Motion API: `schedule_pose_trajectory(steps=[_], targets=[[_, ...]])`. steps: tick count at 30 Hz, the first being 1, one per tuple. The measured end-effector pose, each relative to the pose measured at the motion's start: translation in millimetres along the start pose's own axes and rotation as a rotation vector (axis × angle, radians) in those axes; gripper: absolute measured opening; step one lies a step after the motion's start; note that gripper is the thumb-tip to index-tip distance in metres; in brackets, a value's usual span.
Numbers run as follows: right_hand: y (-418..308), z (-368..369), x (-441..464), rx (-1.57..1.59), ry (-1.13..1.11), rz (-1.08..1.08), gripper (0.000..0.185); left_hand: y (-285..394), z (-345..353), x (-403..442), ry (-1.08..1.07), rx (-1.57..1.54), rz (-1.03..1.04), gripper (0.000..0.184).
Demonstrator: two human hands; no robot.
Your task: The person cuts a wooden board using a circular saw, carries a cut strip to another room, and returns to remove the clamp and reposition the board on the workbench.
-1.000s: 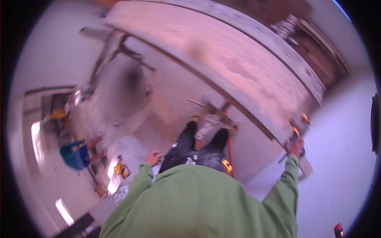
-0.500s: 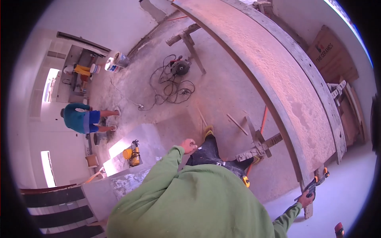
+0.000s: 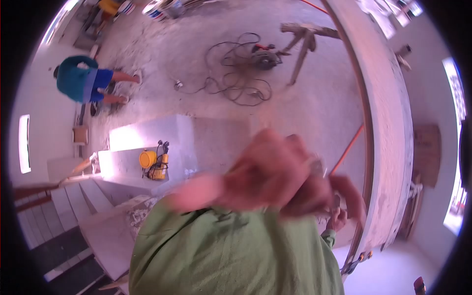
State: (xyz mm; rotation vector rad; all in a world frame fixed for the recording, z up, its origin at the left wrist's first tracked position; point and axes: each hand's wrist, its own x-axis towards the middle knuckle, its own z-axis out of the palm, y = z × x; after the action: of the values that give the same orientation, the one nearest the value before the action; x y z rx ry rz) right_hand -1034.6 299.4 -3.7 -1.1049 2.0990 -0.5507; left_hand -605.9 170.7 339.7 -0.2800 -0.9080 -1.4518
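1. A worker in a green top [image 3: 236,253] is pictured beside a long, pale board [image 3: 391,132], which runs down the right-hand part of the view.
2. The left hand [image 3: 268,174] looms across the centre, close to the lens and blurred, its fingers bent. Whether they pinch anything cannot be told. The fingertips overlap the board's inner edge in the view; contact cannot be made out.
3. The right hand [image 3: 338,220], smaller and lower down, is just beside that same inner edge, partly behind the blurred fingers. Its grip cannot be told.
4. The board thus lies to the right of both hands, with dark clamps [image 3: 360,257] marked in orange at its near end, below the right hand.
5. A wooden trestle [image 3: 307,37] stands at the board's far stretch, next to a power saw [image 3: 265,60] and its looped black cable [image 3: 238,73] on the floor.
6. At left, a second person [image 3: 76,81] in a teal top and blue shorts bends forward, well apart from the board. Nearer the worker, a yellow tool [image 3: 158,169] sits on a pale surface.
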Motion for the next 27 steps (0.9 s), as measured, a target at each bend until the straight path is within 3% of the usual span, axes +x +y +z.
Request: schedule_pose_trajectory(steps=[2,3,6,9,13,17,19,22,23,25,27], targets=[[-63,32,25,-0.045,-0.218,-0.104,0.020,44,15,18,-0.074,0.000,0.158,0.038],[-138,45,-1,0.013,-0.194,-0.336,0.021,62,21,21,-0.084,0.033,0.215,0.038],[-193,97,19,-0.101,-0.354,-0.457,0.024,114,28,22,-0.096,0.148,0.359,0.039],[-179,148,68,-0.202,-0.475,-0.476,0.026,159,24,20,-0.082,0.251,0.459,0.040],[-160,202,117,-0.443,-0.640,-0.293,0.027,217,1,19,-0.050,0.361,0.577,0.042],[-169,262,173,-0.512,-0.736,-0.573,0.025,275,-51,34,-0.016,0.425,0.646,0.043],[-206,290,178,-0.537,-0.793,-0.726,0.025,307,-82,48,0.000,0.441,0.667,0.044],[-306,337,168,-0.542,-0.765,-0.310,0.028,353,-126,75,0.036,0.453,0.670,0.045],[-370,354,152,-0.474,-0.756,-0.206,0.030,365,-137,85,0.033,0.451,0.664,0.045],[-465,383,134,-0.357,-0.752,-0.141,0.034,388,-157,102,0.026,0.448,0.670,0.046],[-509,420,162,-0.338,-0.826,-0.309,0.033,409,-178,118,0.035,0.435,0.684,0.047]])
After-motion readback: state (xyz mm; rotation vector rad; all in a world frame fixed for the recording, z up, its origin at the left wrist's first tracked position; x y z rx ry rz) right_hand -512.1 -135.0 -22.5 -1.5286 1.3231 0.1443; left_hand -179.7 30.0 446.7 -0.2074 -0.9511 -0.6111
